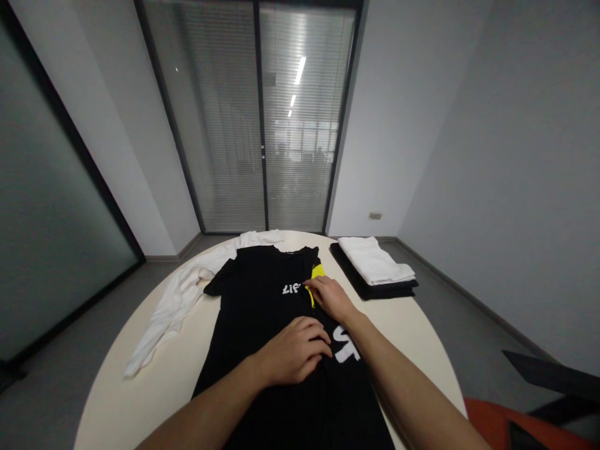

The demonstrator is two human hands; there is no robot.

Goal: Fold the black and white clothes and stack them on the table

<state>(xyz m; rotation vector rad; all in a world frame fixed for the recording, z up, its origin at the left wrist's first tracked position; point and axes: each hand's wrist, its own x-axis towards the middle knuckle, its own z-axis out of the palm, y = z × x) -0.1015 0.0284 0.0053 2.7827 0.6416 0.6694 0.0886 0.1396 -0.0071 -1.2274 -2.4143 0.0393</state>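
Note:
A black T-shirt [262, 312] lies spread on the table with its collar toward the far edge. Small white lettering marks its chest. Along its right side a strip is folded inward, showing larger white print and a yellow patch [318, 270]. My right hand [332, 299] has its fingertips closed on the cloth at the yellow-trimmed edge of this fold. Nearer to me, my left hand [297, 350] rests on the shirt's middle, fingers slightly bent and apart, thumb side toward the fold. The cloth under both palms is hidden.
The round cream table [135, 400] carries a crumpled white garment [175, 300] along its left edge. At the back right a folded white cloth [375, 261] tops folded black cloth [387, 290]. A red chair [497, 425] with black arms stands at the lower right.

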